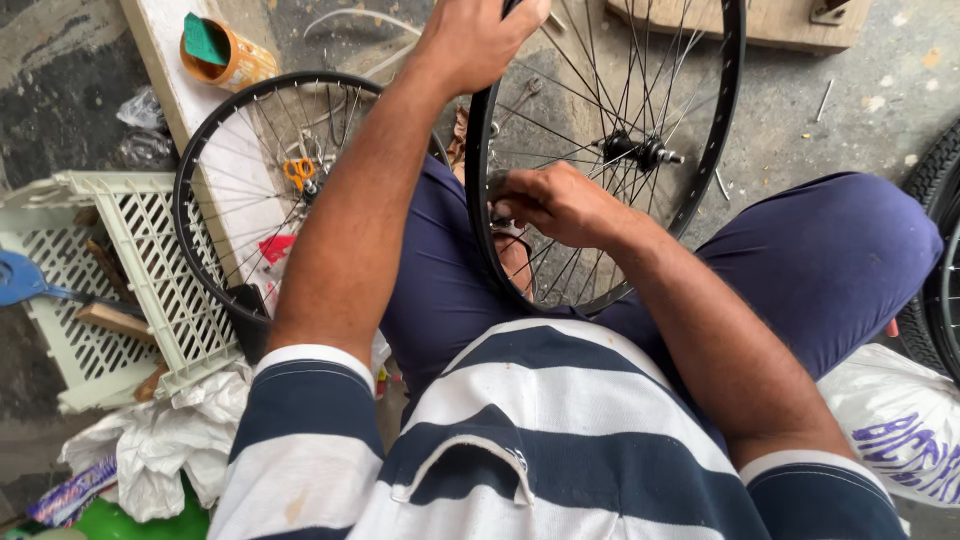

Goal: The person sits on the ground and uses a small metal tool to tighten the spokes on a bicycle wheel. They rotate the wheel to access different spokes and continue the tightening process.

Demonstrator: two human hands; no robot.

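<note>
Black wheel rim (480, 200) stood upright between the person's knees. Left hand (475, 40) gripped the rim's far top edge, fingers closed. Right hand (555, 205) pinched a spoke fitting at the near-left rim. Judgement: steady top hold, small even turns.
</note>
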